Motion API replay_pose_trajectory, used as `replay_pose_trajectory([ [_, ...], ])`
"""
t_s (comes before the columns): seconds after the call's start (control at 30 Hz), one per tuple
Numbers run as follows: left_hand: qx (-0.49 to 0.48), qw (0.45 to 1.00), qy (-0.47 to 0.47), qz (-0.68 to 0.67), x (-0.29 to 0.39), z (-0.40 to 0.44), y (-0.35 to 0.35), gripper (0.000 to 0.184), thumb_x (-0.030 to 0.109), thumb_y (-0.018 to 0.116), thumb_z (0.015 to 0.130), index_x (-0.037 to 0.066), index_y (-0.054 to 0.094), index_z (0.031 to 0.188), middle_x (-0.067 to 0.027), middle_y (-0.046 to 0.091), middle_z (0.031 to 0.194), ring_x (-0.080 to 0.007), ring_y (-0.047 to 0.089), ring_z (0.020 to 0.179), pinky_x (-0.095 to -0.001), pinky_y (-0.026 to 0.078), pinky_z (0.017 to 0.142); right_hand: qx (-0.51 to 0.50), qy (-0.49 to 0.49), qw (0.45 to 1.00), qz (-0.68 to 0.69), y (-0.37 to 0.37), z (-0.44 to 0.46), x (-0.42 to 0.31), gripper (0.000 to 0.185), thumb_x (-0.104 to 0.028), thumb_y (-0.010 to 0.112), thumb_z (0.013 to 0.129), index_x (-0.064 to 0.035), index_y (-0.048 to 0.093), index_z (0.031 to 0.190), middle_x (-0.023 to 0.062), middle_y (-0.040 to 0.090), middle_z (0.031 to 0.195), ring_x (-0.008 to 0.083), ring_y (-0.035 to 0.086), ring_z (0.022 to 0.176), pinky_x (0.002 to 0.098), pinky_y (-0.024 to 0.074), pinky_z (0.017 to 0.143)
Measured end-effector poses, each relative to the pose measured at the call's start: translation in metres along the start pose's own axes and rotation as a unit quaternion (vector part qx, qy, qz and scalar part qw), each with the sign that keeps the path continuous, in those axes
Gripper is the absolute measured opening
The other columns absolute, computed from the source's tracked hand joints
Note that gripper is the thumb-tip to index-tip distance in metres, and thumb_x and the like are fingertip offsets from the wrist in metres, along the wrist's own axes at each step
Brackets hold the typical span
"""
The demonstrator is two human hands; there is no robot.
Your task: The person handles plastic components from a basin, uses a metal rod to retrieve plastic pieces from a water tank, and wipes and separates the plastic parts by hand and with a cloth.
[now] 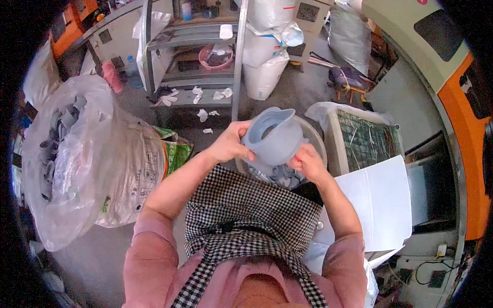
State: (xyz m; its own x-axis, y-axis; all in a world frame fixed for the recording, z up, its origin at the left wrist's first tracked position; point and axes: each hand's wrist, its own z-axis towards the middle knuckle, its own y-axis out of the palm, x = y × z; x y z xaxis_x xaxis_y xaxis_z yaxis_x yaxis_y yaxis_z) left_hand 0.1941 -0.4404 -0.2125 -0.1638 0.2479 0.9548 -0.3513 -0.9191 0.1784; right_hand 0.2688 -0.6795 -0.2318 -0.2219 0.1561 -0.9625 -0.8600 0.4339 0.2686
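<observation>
A grey-blue plastic piece (275, 141), hollow and rounded with a curved, pointed rim, is held up in front of my body. My left hand (232, 142) grips its left side, the thumb on the near face. At its lower right edge, the fingers of my right hand (307, 161) are closed on it. Just beneath the piece is a round container (319, 134) with a clear liner, and grey plastic bits (282, 176) lie inside. The piece hides part of that container.
A large clear bag (84, 169) of grey parts stands at the left. Metal steps (195, 82) and stacked white sacks (264, 77) are ahead. To the right are a crate (336, 143) with green netting, a white board (377, 197) and an orange machine (465, 149).
</observation>
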Motion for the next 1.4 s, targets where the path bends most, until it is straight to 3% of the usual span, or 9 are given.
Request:
replay_pose_trajectory([
  [0.13, 0.033, 0.988, -0.019, -0.15, -0.011, -0.004, -0.008, 0.074, 0.015, 0.082, 0.054, -0.002, 0.048, 0.118, 0.0003, 0.058, 0.084, -0.0057, 0.05, 0.06, -0.02, 0.038, 0.05, 0.148, -0.02, 0.962, -0.228, 0.006, 0.001, 0.009, 0.032, -0.03, 0.043, 0.093, -0.0046, 0.052, 0.075, -0.0039, 0.041, 0.056, 0.0049, 0.034, 0.048, 0.0206, 0.0267, 0.044],
  [0.23, 0.044, 0.984, 0.008, -0.173, -0.012, -0.007, -0.007, 0.067, 0.01, 0.079, 0.058, -0.001, 0.048, 0.117, 0.0028, 0.055, 0.075, -0.0026, 0.039, 0.047, -0.0194, 0.025, 0.04, 0.273, -0.119, 0.892, -0.34, 0.003, 0.001, 0.015, 0.034, -0.034, 0.042, 0.094, -0.0062, 0.049, 0.075, -0.0049, 0.041, 0.062, 0.0045, 0.034, 0.047, 0.0196, 0.0277, 0.044],
  [0.47, 0.09, 0.995, 0.019, -0.042, -0.009, -0.006, -0.002, 0.075, 0.006, 0.08, 0.054, -0.002, 0.045, 0.121, 0.0004, 0.058, 0.09, -0.0053, 0.05, 0.064, -0.0193, 0.04, 0.052, 0.356, -0.226, 0.903, -0.08, 0.052, 0.012, -0.021, 0.023, -0.027, 0.05, 0.09, -0.0077, 0.04, 0.082, -0.0003, 0.047, 0.063, 0.0056, 0.044, 0.053, 0.0217, 0.0348, 0.042],
  [0.63, 0.113, 0.991, 0.027, 0.074, -0.003, -0.006, 0.009, 0.083, 0.003, 0.081, 0.052, -0.001, 0.043, 0.125, -0.0024, 0.055, 0.113, -0.0104, 0.048, 0.106, -0.0267, 0.036, 0.095, 0.376, -0.32, 0.844, -0.211, 0.071, 0.034, -0.024, 0.024, -0.016, 0.061, 0.084, -0.0084, 0.039, 0.079, -0.003, 0.044, 0.067, 0.0057, 0.039, 0.062, 0.0209, 0.0333, 0.053],
  [0.97, 0.15, 0.983, 0.068, 0.084, -0.012, -0.011, 0.009, 0.081, 0.01, 0.085, 0.051, -0.002, 0.046, 0.121, -0.0048, 0.054, 0.115, -0.0109, 0.049, 0.104, -0.0281, 0.038, 0.094, 0.407, -0.276, 0.866, -0.093, 0.077, 0.039, -0.016, 0.023, -0.019, 0.06, 0.085, -0.0074, 0.044, 0.073, -0.0051, 0.04, 0.067, 0.0058, 0.034, 0.061, 0.0215, 0.0308, 0.054],
  [1.07, 0.164, 0.94, 0.089, 0.286, 0.002, -0.017, 0.023, 0.078, 0.017, 0.084, 0.055, -0.002, 0.047, 0.121, -0.0072, 0.055, 0.113, -0.0143, 0.05, 0.104, -0.0306, 0.039, 0.094, 0.49, -0.191, 0.843, -0.115, 0.077, 0.042, -0.013, 0.017, -0.021, 0.058, 0.087, -0.0056, 0.051, 0.084, 0.0007, 0.053, 0.077, 0.0093, 0.047, 0.07, 0.0253, 0.0417, 0.064],
  [1.1, 0.193, 0.943, 0.087, 0.257, 0.0, -0.02, 0.023, 0.082, 0.029, 0.086, 0.05, 0.002, 0.051, 0.119, -0.0082, 0.057, 0.113, -0.0179, 0.051, 0.104, -0.0338, 0.039, 0.094, 0.476, -0.229, 0.844, -0.088, 0.066, 0.049, -0.005, 0.018, -0.022, 0.055, 0.088, -0.004, 0.052, 0.089, 0.0037, 0.055, 0.082, 0.0119, 0.05, 0.074, 0.0277, 0.044, 0.068],
  [1.2, 0.189, 0.957, 0.163, 0.147, -0.021, -0.027, 0.017, 0.081, 0.012, 0.083, 0.056, -0.002, 0.043, 0.124, -0.0051, 0.055, 0.115, -0.0129, 0.048, 0.107, -0.0298, 0.037, 0.096, 0.49, -0.217, 0.844, -0.035, 0.08, 0.059, 0.005, 0.023, -0.023, 0.051, 0.091, -0.0011, 0.048, 0.097, 0.0088, 0.056, 0.097, 0.0173, 0.055, 0.088, 0.033, 0.0468, 0.077],
  [1.4, 0.22, 0.968, 0.102, 0.062, -0.005, -0.059, -0.002, 0.081, 0.014, 0.082, 0.058, -0.004, 0.041, 0.126, -0.007, 0.055, 0.117, -0.0131, 0.049, 0.105, -0.0295, 0.039, 0.093, 0.322, -0.281, 0.904, -0.039, 0.074, 0.078, 0.029, 0.019, -0.017, 0.051, 0.09, -0.0018, 0.045, 0.099, 0.0045, 0.05, 0.084, 0.0117, 0.048, 0.079, 0.0268, 0.0404, 0.072],
])
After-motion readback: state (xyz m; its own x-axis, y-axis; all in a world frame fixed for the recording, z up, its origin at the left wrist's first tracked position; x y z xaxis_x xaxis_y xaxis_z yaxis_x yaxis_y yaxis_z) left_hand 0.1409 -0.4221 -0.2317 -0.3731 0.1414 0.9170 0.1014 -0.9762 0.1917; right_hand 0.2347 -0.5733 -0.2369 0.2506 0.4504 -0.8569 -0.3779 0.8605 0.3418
